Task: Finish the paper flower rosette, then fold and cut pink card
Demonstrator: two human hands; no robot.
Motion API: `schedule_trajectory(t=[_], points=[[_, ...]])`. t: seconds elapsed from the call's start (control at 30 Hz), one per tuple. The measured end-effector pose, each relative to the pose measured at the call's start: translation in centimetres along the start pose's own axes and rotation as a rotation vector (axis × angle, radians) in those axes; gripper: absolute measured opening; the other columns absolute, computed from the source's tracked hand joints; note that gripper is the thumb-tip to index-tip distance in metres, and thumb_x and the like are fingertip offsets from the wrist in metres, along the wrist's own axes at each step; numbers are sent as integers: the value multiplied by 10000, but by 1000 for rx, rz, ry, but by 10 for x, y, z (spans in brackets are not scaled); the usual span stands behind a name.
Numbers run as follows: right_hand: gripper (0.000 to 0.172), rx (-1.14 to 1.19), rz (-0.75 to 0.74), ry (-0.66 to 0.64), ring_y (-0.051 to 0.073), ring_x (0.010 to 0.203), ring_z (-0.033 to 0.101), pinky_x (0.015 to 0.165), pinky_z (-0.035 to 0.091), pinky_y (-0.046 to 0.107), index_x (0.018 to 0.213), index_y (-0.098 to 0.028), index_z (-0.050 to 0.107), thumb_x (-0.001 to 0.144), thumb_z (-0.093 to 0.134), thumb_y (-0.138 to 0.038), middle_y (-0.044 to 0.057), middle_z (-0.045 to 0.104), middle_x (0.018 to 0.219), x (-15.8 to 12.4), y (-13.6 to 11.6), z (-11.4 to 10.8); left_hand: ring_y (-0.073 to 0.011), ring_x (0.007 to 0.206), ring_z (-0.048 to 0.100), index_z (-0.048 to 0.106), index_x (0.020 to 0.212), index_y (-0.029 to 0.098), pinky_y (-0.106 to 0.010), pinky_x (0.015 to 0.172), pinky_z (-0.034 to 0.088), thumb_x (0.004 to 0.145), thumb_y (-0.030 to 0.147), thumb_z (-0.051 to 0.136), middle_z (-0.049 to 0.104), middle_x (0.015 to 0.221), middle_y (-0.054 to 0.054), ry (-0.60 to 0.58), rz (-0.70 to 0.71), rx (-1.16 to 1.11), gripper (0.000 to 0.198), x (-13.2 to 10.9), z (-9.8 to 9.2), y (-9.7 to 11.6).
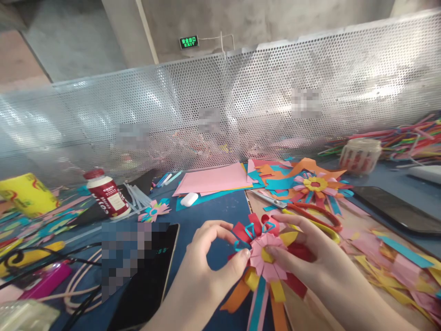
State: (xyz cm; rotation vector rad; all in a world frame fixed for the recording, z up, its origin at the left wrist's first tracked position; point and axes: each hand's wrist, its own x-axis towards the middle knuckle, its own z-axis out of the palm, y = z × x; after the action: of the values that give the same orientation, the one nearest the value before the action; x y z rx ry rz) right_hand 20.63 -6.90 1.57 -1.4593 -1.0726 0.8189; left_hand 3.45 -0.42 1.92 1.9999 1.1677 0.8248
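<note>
A layered paper flower [268,266] with a pink ring of petals, a yellow centre and red, yellow, blue and orange strips is held up between both hands. My left hand [215,262] pinches a curled blue strip at the flower's left side between thumb and forefinger. On the other side, my right hand [306,250] grips it, thumb pressed near the yellow centre and fingers behind, partly hidden. Pink, blue and orange ribbon-like strips hang below. Just behind lie scissors [310,214] with red and yellow handles.
A second paper flower [315,185] lies behind the scissors. Pink paper sheets [213,178], a white case [189,199] and a Costa bottle [106,193] stand further back. Phones lie left and right [396,207]. Paper scraps [396,266] cover the right side; a perforated metal screen [193,105] borders the table.
</note>
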Motion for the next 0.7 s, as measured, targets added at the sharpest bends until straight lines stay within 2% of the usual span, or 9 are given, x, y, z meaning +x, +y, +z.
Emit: schedule_trajectory(t=[0.1,0.2,0.37,0.5,0.7], points=[[506,6,1,-8,178,577,642,485,526,250,1078,-194,569,695,651,-515,24,658,672,-1,-4,-2,-259,1061,520,591,751,213,-437,935,368,714,382,573,584,1106,-63,-24,-40,-31,174,0,1,3],[493,14,-15,-7,183,614,650,523,539,254,1052,-195,579,685,661,-515,31,661,689,-1,-7,-3,-249,1040,531,576,675,200,-436,949,356,726,367,567,593,1079,-57,17,-61,-60,175,0,2,6],[524,-3,-34,-2,185,596,645,496,530,256,1072,-206,573,681,649,-547,22,648,667,1,3,1,-252,1043,538,604,657,195,-431,949,369,729,360,581,593,1073,-62,36,-22,-44,182,-1,2,5],[532,50,20,-46,178,557,631,448,501,243,1123,-216,531,708,624,-536,3,635,635,3,12,4,-243,1054,534,601,669,198,-411,946,377,749,357,572,580,1101,-56,19,-11,-30,180,-2,1,4],[510,24,-7,-16,173,556,631,448,500,235,1087,-203,565,692,647,-515,16,652,656,1,5,1,-239,1077,517,603,690,209,-408,962,363,759,353,567,563,1127,-43,13,-7,-11,164,-3,2,6]])
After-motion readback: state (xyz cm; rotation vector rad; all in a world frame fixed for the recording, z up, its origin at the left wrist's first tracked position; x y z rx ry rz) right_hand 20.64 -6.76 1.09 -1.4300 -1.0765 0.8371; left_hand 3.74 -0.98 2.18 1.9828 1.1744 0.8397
